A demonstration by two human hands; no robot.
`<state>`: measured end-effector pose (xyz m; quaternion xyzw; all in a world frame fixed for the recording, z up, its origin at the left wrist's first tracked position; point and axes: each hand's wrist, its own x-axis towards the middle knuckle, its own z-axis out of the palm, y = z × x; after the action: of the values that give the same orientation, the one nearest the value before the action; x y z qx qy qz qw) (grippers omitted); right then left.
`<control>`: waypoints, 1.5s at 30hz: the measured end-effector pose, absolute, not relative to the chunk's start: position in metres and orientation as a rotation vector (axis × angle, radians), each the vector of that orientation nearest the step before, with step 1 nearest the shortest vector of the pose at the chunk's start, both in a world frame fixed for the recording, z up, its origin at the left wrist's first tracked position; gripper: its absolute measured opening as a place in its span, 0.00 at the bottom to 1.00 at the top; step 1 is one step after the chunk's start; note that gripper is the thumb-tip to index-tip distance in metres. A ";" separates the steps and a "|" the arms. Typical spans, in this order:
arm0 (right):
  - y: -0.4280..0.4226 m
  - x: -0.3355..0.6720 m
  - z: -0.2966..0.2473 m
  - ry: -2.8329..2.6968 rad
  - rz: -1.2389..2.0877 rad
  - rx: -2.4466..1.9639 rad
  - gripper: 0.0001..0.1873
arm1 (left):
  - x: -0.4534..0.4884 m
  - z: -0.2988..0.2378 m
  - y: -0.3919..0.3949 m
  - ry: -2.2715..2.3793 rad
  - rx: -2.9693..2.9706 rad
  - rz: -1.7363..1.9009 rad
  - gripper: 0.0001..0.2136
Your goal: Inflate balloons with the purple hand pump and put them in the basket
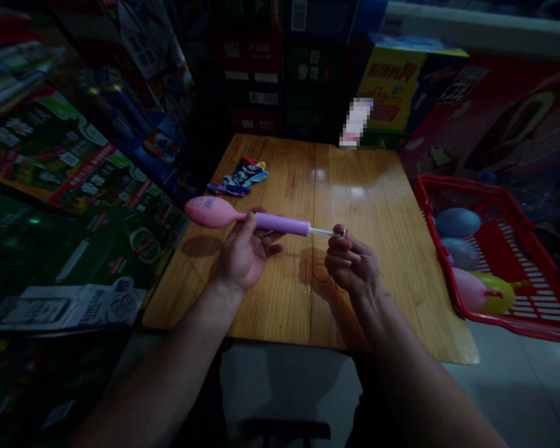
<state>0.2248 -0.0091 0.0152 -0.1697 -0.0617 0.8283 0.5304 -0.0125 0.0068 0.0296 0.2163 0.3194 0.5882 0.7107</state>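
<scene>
A purple balloon pump (282, 224) is held level above the wooden table (280, 298). On its left end sits a partly inflated pink balloon (211, 212) with a dark print. My left hand (247, 249) grips the pump where the balloon's neck meets the nozzle, its thumb on top. The white plunger rod (324, 231) is drawn out to the right, and my right hand (350, 256) is closed round its end handle, mostly hidden by the fingers. Beyond my left hand, several deflated balloons (240, 177) lie in a small pile on the table.
At the right, a red plastic basket (532, 249) holds inflated balloons: a blue one (457, 222), a yellow one (497, 294) and others. Green beer cartons (116, 230) are stacked on the left. A yellow box (392, 84) and more cartons stand behind the table.
</scene>
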 end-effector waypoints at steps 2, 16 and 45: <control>-0.011 0.216 0.011 -0.117 2.014 -0.435 0.05 | -0.006 0.028 0.001 0.686 0.507 1.230 0.15; -0.011 0.229 0.018 -0.212 1.964 -0.401 0.07 | -0.015 0.032 0.008 0.769 0.479 1.340 0.14; -0.012 0.222 0.021 -0.164 1.959 -0.529 0.08 | -0.012 0.029 0.009 0.797 0.450 1.340 0.13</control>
<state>0.2216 -0.0123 0.0211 -0.2213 -0.0685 0.8188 0.5252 -0.0119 0.0092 0.0295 0.2011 0.3560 0.5988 0.6886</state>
